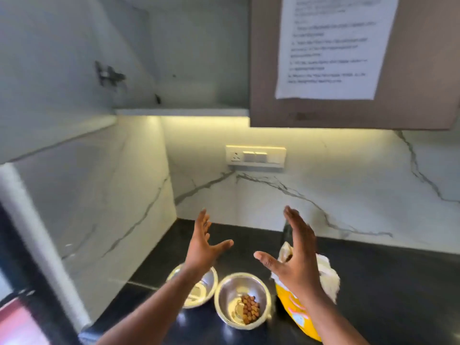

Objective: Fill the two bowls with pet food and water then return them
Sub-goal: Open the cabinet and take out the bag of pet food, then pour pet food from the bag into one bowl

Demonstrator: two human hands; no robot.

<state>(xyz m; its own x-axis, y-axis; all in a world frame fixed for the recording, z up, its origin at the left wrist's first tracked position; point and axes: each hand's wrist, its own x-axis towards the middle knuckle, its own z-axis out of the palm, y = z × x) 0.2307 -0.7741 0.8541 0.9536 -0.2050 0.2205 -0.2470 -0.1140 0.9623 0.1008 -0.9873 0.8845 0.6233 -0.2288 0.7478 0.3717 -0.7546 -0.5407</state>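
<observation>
Counter (373, 282) black under marble wall (323, 195), steel bowls (242, 300) there, both hands' (202, 247) grip wide, empty.

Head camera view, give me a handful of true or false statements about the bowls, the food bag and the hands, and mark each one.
1. The right bowl holds some brown kibble. True.
2. The left hand grips the left bowl. False: it is raised above the bowl with fingers spread, holding nothing.
3. The yellow food bag stands to the right of both bowls. True.
4. The right hand pinches the bag's top. False: it is open in the air in front of the bag.
5. The bowls sit on a white counter. False: the counter is dark.
6. A printed sheet hangs on the cabinet door. True.
</observation>
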